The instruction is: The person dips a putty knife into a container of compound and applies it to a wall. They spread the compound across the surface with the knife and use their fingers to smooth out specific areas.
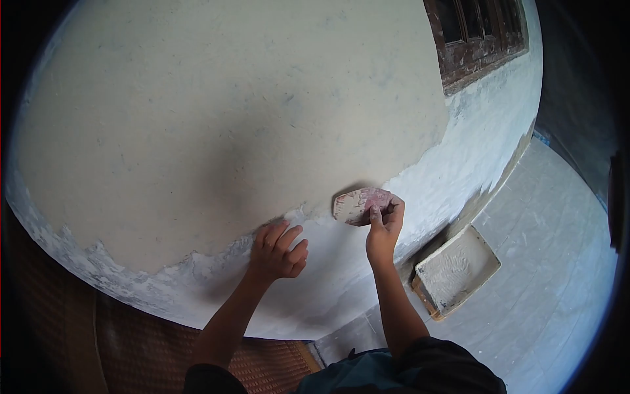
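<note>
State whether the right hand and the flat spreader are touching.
Touching. The head view shows the right hand gripping the flat spreader, its thumb pressed on the smeared face.

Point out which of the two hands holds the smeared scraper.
The right hand, the one nearer the tray: its thumb and fingers pinch the scraper. The left hand, fingers loosely curled by the wall, shows no tool.

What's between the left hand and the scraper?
Only wall and the coating's ragged edge lie between the left hand and the scraper, in the head view.
</note>
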`<action>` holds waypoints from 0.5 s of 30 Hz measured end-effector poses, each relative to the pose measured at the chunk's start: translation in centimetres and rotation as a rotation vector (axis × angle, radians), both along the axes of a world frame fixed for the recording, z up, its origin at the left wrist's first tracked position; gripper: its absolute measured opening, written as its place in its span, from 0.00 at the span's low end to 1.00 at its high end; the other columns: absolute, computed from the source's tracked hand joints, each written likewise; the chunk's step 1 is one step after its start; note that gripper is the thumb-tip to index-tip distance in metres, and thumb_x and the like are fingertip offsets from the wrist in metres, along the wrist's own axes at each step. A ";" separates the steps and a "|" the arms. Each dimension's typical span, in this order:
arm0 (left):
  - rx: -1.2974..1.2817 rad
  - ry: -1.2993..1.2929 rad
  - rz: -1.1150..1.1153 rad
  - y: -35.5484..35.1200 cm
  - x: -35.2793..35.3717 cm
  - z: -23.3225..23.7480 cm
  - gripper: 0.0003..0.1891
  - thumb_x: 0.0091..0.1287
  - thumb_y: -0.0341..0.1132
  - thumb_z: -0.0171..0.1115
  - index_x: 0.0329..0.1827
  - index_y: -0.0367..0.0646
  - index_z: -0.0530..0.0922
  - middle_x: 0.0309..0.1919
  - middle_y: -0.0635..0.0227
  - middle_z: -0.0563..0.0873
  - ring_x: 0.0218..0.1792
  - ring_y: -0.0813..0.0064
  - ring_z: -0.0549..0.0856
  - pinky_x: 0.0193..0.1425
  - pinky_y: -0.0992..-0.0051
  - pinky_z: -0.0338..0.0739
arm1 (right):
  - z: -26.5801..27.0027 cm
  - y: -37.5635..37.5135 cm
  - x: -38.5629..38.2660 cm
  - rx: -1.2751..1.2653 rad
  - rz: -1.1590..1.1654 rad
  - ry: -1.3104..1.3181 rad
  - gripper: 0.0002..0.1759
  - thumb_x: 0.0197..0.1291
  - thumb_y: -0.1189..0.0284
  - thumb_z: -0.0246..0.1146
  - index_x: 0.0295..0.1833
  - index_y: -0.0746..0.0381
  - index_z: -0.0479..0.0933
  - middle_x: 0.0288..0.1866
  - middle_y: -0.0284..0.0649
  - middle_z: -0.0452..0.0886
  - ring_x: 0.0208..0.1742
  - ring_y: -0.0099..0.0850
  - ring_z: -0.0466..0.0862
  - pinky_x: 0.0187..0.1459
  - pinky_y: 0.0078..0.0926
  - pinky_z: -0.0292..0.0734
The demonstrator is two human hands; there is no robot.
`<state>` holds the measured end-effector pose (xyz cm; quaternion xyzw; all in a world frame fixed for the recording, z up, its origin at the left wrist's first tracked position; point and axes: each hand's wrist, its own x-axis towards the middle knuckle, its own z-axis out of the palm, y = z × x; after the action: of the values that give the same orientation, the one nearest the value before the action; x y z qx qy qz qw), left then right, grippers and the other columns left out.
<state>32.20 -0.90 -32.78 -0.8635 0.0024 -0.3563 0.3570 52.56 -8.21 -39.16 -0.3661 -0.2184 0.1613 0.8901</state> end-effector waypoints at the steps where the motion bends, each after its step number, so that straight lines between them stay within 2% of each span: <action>1: -0.004 0.004 0.006 -0.2 -0.1 -0.2 0.13 0.63 0.40 0.55 0.49 0.53 0.69 0.52 0.65 0.76 0.57 0.61 0.74 0.56 0.57 0.69 | 0.0 -0.3 -0.9 -0.025 0.064 -0.094 0.13 0.66 0.84 0.53 0.55 0.66 0.65 0.48 0.40 0.74 0.44 0.22 0.74 0.49 0.20 0.71; 3: -0.014 -0.013 0.018 -0.3 -0.2 -0.4 0.12 0.64 0.40 0.53 0.49 0.55 0.70 0.53 0.68 0.76 0.58 0.64 0.74 0.58 0.58 0.69 | -0.5 0.3 -0.9 -0.069 0.050 -0.158 0.13 0.67 0.84 0.52 0.56 0.66 0.65 0.47 0.38 0.74 0.44 0.21 0.74 0.49 0.21 0.71; 4: -0.008 -0.040 0.027 -0.3 -0.1 -0.3 0.11 0.65 0.41 0.52 0.49 0.57 0.70 0.54 0.71 0.77 0.59 0.67 0.75 0.59 0.60 0.69 | -1.2 0.7 -0.2 -0.056 0.020 -0.049 0.13 0.67 0.84 0.53 0.56 0.66 0.65 0.46 0.38 0.74 0.45 0.21 0.74 0.49 0.21 0.71; 6: 0.000 -0.044 0.021 -0.2 -0.1 -0.3 0.11 0.65 0.41 0.52 0.49 0.57 0.70 0.54 0.71 0.77 0.59 0.67 0.74 0.59 0.60 0.69 | -1.3 0.3 0.7 -0.008 -0.035 0.154 0.14 0.66 0.83 0.54 0.56 0.66 0.65 0.47 0.38 0.74 0.46 0.21 0.74 0.50 0.21 0.71; 8: -0.005 -0.047 0.014 0.0 0.1 -0.3 0.11 0.65 0.41 0.52 0.49 0.58 0.70 0.54 0.71 0.77 0.59 0.67 0.74 0.60 0.60 0.69 | -0.4 -0.5 -0.7 0.011 0.010 0.109 0.14 0.66 0.84 0.54 0.57 0.66 0.65 0.46 0.37 0.73 0.45 0.21 0.73 0.50 0.21 0.70; 10: -0.007 -0.004 -0.004 -0.2 -0.1 -0.2 0.13 0.62 0.40 0.55 0.49 0.53 0.69 0.53 0.65 0.76 0.57 0.61 0.74 0.57 0.57 0.68 | 0.0 -0.4 -2.7 0.027 0.092 -0.038 0.16 0.65 0.84 0.54 0.58 0.66 0.64 0.44 0.35 0.72 0.42 0.21 0.72 0.49 0.19 0.69; 11: -0.015 0.002 0.000 -0.3 -0.2 -0.4 0.13 0.62 0.40 0.55 0.49 0.53 0.69 0.53 0.65 0.76 0.57 0.61 0.74 0.57 0.57 0.68 | 0.5 -0.2 -3.5 0.002 0.123 -0.043 0.17 0.65 0.84 0.55 0.58 0.66 0.64 0.44 0.35 0.71 0.42 0.20 0.71 0.48 0.18 0.68; 13: -0.018 -0.040 0.013 -0.2 -0.2 -0.3 0.11 0.65 0.41 0.52 0.49 0.57 0.70 0.55 0.71 0.77 0.59 0.67 0.74 0.59 0.61 0.69 | 1.4 0.2 -3.5 -0.101 0.083 -0.094 0.16 0.65 0.84 0.54 0.57 0.66 0.64 0.45 0.36 0.71 0.44 0.21 0.72 0.50 0.19 0.68; 15: -0.015 -0.046 0.004 -0.2 -0.1 -0.3 0.11 0.64 0.41 0.53 0.49 0.57 0.70 0.55 0.71 0.77 0.59 0.67 0.74 0.59 0.61 0.69 | 1.1 0.4 -2.4 -0.070 0.007 0.018 0.15 0.66 0.84 0.53 0.56 0.67 0.64 0.47 0.38 0.72 0.46 0.22 0.73 0.51 0.21 0.69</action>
<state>32.05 -1.12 -33.11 -0.8577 -0.0099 -0.3753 0.3512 50.15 -7.80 -38.07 -0.3946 -0.2060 0.1754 0.8781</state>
